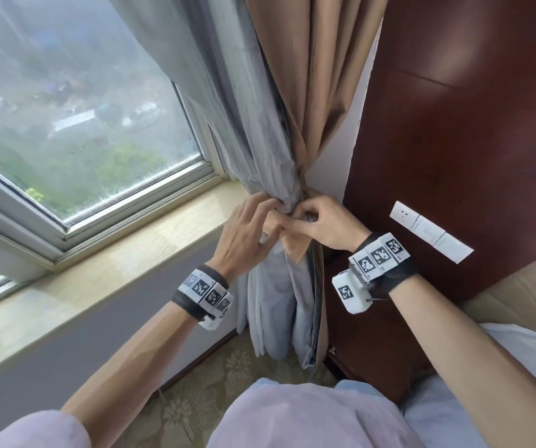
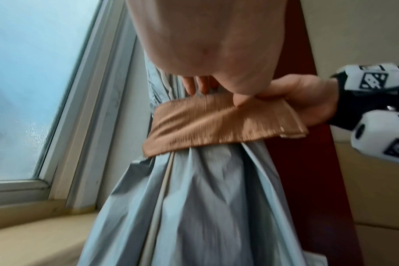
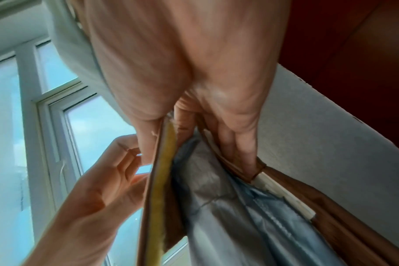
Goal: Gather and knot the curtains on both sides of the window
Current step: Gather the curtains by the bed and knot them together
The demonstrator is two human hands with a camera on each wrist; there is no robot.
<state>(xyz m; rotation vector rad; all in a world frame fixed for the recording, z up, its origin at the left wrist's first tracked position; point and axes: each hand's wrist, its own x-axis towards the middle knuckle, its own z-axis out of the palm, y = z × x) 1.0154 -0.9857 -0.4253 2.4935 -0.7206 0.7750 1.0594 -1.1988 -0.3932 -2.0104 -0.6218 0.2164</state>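
Both bare forearms reach forward and converge, each wrist strapped with a black band carrying white marker blocks. The left hand has its back turned upward, fingers stretched forward and thumb pressed toward the right hand. The right hand is curled, thumb and forefinger pinching, knuckles raised, its fingertips meeting the left's.

The curtains – a grey lining and a tan drape – hang bunched together beside the window's right edge. A tan tie-back band wraps their gathered waist; below it the grey folds fall loose toward the floor.
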